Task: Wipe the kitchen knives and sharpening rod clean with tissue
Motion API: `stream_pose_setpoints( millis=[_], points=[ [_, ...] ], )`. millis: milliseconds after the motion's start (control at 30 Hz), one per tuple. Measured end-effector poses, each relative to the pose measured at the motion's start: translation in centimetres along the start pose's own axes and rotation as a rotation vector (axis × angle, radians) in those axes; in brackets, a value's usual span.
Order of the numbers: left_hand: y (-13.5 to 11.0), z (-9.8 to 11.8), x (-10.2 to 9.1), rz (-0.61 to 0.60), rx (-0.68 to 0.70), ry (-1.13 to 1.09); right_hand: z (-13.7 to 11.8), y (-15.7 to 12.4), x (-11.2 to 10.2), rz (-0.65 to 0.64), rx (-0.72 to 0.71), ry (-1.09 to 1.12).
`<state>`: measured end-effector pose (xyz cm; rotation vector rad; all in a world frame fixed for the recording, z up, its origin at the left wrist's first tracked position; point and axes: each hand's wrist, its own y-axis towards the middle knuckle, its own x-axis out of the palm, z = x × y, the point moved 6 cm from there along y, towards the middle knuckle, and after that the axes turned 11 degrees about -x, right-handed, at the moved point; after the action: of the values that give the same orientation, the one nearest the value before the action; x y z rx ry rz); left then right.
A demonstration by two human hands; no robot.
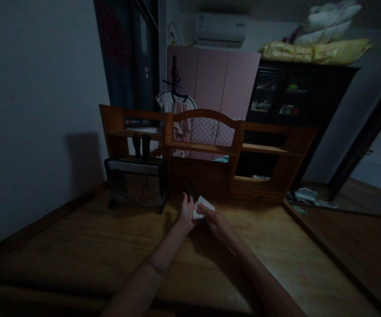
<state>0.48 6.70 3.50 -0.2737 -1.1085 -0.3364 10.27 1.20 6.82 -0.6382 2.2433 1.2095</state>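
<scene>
Over the wooden tabletop my two hands meet near the middle of the view. My left hand (187, 211) is closed around a dark, slim thing that looks like a knife (188, 186), which points up and away to the left. Its lower part is hidden by the hand and the paper. A white tissue (207, 203) is pinched in my right hand (217, 223), folded against the knife beside my left palm. To the left stands a knife block (136, 185) with clear sides, and dark handles (141, 146) stick up out of it.
A wooden shelf rack (199, 176) runs along the back of the tabletop (137, 237). The wall (45, 110) bounds the left side. A raised wooden edge (325, 251) lines the right. Behind are a pink wardrobe (212, 79) and a black cabinet (312, 97). The room is dim.
</scene>
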Motion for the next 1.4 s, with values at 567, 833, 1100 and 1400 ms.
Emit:
stream_pose_setpoints(
  millis=[567, 833, 1100, 1400],
  points=[
    [0.4, 0.4, -1.3, 0.043, 0.068, -0.017, -1.7, -0.1, -1.3, -0.066, 0.013, -0.062],
    [0.2, 0.7, -0.7, -0.010, 0.087, -0.053, -0.9, -0.4, -2.0, -0.058, 0.115, -0.124],
    [0.2, 0.7, -0.9, 0.053, 0.086, -0.101, -0.5, -0.7, -1.8, -0.058, 0.146, -0.189],
    [0.3, 0.9, -1.1, 0.062, 0.143, -0.086, -1.0, -0.5, -1.7, -0.092, 0.109, -0.318]
  ],
)
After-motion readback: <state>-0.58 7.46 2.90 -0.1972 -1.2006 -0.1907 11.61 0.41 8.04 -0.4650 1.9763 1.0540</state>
